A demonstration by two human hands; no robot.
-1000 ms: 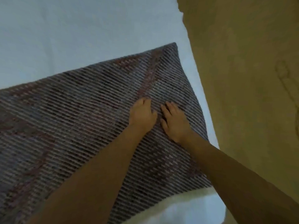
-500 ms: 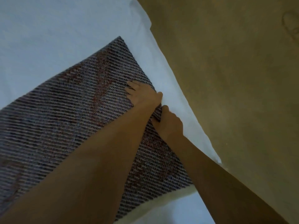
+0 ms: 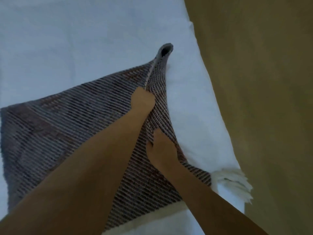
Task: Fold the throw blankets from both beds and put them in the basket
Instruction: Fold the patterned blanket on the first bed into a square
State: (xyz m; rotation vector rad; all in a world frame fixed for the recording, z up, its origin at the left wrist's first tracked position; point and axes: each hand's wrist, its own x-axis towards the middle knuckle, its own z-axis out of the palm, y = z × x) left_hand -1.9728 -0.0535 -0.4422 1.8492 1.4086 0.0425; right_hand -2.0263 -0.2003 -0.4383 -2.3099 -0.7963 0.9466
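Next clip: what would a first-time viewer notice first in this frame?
The striped woven throw blanket dominates, spread over the white bed sheet, with its right edge pulled up into a ridge that peaks near the frame's middle. Both hands grip that ridge: the left hand higher, the right hand below it. A white fringe sticks out at the bed's edge, beside the tan floor.

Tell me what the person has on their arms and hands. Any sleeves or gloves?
No sleeves show on the left arm or the right arm; both are bare to the picture's edge. The left hand and the right hand wear no gloves. I see no watch, bracelet or ring, though the picture is dim.
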